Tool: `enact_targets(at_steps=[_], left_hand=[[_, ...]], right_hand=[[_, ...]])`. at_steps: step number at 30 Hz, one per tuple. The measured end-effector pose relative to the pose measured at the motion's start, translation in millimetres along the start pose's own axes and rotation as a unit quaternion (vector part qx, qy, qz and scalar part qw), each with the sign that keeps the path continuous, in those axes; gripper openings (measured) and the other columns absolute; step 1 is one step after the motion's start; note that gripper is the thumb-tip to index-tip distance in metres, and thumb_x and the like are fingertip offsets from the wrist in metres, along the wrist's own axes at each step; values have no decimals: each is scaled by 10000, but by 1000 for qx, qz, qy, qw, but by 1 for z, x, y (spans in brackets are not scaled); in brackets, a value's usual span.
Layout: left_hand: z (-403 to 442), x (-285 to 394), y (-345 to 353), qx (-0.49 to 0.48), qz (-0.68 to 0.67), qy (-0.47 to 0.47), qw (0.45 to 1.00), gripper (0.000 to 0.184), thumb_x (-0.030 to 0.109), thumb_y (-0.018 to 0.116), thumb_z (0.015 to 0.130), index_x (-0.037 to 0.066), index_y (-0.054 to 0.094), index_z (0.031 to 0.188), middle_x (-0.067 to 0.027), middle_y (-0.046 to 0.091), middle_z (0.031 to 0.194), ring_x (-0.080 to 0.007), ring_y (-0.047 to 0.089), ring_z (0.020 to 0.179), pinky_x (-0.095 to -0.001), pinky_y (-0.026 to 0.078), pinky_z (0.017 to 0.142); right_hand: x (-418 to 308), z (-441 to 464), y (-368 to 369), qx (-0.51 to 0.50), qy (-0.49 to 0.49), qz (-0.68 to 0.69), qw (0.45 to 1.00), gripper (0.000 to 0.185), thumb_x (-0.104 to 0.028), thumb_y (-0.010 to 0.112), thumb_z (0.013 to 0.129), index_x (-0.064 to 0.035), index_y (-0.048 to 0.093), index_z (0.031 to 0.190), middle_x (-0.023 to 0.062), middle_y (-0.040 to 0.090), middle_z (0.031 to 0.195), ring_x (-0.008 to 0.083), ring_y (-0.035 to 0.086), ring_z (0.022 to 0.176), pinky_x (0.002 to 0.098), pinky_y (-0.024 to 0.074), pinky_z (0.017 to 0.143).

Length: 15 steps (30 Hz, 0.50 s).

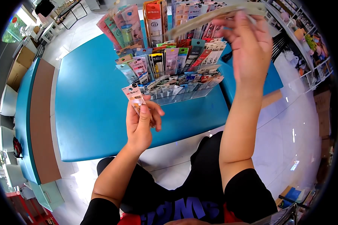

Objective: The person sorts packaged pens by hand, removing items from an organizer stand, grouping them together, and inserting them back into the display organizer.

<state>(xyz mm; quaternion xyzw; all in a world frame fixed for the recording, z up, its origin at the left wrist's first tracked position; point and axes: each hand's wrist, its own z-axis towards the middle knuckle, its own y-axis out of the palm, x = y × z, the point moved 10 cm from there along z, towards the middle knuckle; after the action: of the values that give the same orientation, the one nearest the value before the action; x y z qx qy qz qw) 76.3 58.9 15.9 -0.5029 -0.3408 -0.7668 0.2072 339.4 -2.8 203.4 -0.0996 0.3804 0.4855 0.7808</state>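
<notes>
Upright in my left hand (pixel 141 122) is a small pale pink packet (pixel 134 95) with printing on it, pinched between thumb and fingers in front of the rack's left end. My right hand (pixel 248 41) is raised at the upper right, its fingers on a long, thin, pale packet (pixel 210 17) that is blurred and stretches left over the rack's back row. The clear tiered rack (pixel 187 96) stands on the blue table (pixel 90 93). Several small packets (pixel 171 60) fill its middle and front tiers, and taller ones, among them an orange and white packet (pixel 154 22), stand behind.
Another blue surface (pixel 268 77) adjoins the table on the right. At the far left is a blue-topped counter (pixel 26 112) with white stools (pixel 7 101) beside it. Shelves with goods (pixel 308 41) line the upper right. A clear-sided container (pixel 285 215) shows at the lower right.
</notes>
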Motion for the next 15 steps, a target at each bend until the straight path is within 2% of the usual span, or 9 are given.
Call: enact_targets(at_steps=[3, 6, 9, 12, 15], left_hand=[[1, -3, 3, -1, -39, -21, 999, 327, 321, 392, 1140, 96, 434, 1373, -113, 585, 979, -147, 513, 612, -295, 462, 520], [-1, -7, 3, 13, -54, -54, 997, 328, 323, 405, 1130, 92, 453, 1358, -106, 568, 996, -147, 525, 656, -304, 478, 534], [0, -11, 5, 21, -38, -60, 997, 330, 321, 407, 1128, 80, 470, 1343, -102, 562, 1023, -160, 562, 702, -318, 519, 566], [0, -16, 5, 12, 3, -67, 998, 345, 314, 400, 1132, 59, 478, 1350, -93, 564, 1014, -171, 591, 731, -333, 558, 612], [-1, -17, 5, -3, 47, -74, 996, 368, 307, 396, 1138, 31, 489, 1364, -84, 577, 982, -167, 608, 753, -337, 577, 645]], right_hand=[[-18, 6, -29, 71, -73, -87, 991, 218, -109, 588, 1068, 41, 559, 1224, 198, 743, 1083, 298, 762, 937, 350, 599, 738], [-9, 7, -32, 73, -70, -112, 989, 231, -109, 597, 1065, 52, 547, 1223, 189, 748, 1064, 276, 762, 935, 340, 597, 732], [-2, 6, -21, 49, -99, -158, 981, 234, -128, 621, 1058, 48, 583, 1208, 148, 754, 1034, 211, 758, 909, 298, 572, 700], [-8, 11, 11, 126, -38, -137, 982, 106, -27, 601, 1043, 25, 574, 1132, 54, 685, 945, 99, 658, 822, 231, 506, 709], [4, 15, 22, 77, 51, -143, 985, 74, -44, 590, 1056, 12, 553, 1086, 65, 695, 966, 111, 673, 827, 231, 513, 715]])
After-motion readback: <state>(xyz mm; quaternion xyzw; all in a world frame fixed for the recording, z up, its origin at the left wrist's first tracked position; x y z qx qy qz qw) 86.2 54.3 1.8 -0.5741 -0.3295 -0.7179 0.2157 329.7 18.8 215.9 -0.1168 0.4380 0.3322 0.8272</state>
